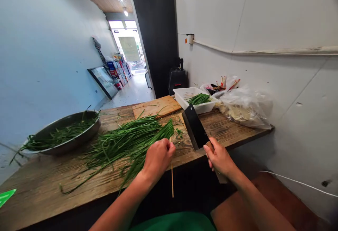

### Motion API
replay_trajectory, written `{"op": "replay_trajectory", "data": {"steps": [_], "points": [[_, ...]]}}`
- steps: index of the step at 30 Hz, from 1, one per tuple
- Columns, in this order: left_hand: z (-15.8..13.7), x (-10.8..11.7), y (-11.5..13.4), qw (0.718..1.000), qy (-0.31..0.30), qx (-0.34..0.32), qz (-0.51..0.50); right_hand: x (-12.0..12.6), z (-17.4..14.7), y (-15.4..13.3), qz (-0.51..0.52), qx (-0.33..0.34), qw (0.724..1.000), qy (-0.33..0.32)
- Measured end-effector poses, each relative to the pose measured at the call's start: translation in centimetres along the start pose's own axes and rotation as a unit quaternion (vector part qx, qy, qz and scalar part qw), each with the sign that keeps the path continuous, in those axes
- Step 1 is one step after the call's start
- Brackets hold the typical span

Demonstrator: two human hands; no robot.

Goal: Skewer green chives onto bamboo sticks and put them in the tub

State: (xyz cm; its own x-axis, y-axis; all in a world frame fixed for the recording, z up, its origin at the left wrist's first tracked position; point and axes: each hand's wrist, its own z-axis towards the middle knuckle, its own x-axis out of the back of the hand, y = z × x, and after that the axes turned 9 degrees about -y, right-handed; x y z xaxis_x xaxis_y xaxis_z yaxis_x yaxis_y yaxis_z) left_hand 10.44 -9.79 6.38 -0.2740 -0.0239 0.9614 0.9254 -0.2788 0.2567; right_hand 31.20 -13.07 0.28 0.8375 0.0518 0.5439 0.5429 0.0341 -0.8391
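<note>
While our right hand [218, 156] grips the cleaver [196, 126] by its handle, blade toward eleven o'clock, our left hand [158, 156] is closed round a thin stick [172, 180] in the head view; whether it also pinches the green stalks [129, 136], we cannot tell. From it, they spread across the table [50, 188] at ten o'clock, the bowl [77, 142] sits near nine, the white tray [205, 109] at one.
</note>
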Motion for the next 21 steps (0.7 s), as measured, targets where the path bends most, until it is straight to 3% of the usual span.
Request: {"op": "replay_trajectory", "data": {"steps": [5, 8, 11, 14, 18, 21], "points": [[1.2, 6.4, 2.8, 0.988, 0.112, -0.043, -0.097, -0.2, -0.5, 0.6, 0.033, 0.002, 0.999, 0.020], [1.8, 7.6, 4.0, 0.966, 0.174, -0.059, -0.181, 0.3, -1.3, 0.7, 0.041, -0.018, 0.998, 0.049], [1.9, 5.8, 3.7, 0.943, 0.207, -0.050, -0.255, 1.2, -2.2, 1.1, 0.031, -0.031, 0.995, 0.092], [1.3, 1.9, 1.7, 0.937, 0.203, 0.007, -0.284, 2.0, -3.0, 1.8, 0.014, -0.045, 0.992, 0.117], [-0.5, -3.2, -2.7, 0.957, 0.160, 0.080, -0.229, 2.0, -3.5, 1.9, -0.004, -0.056, 0.991, 0.119], [-1.9, -4.9, -5.5, 0.985, 0.086, 0.099, -0.114, 1.1, -3.5, 1.0, 0.003, -0.051, 0.995, 0.089]]}}
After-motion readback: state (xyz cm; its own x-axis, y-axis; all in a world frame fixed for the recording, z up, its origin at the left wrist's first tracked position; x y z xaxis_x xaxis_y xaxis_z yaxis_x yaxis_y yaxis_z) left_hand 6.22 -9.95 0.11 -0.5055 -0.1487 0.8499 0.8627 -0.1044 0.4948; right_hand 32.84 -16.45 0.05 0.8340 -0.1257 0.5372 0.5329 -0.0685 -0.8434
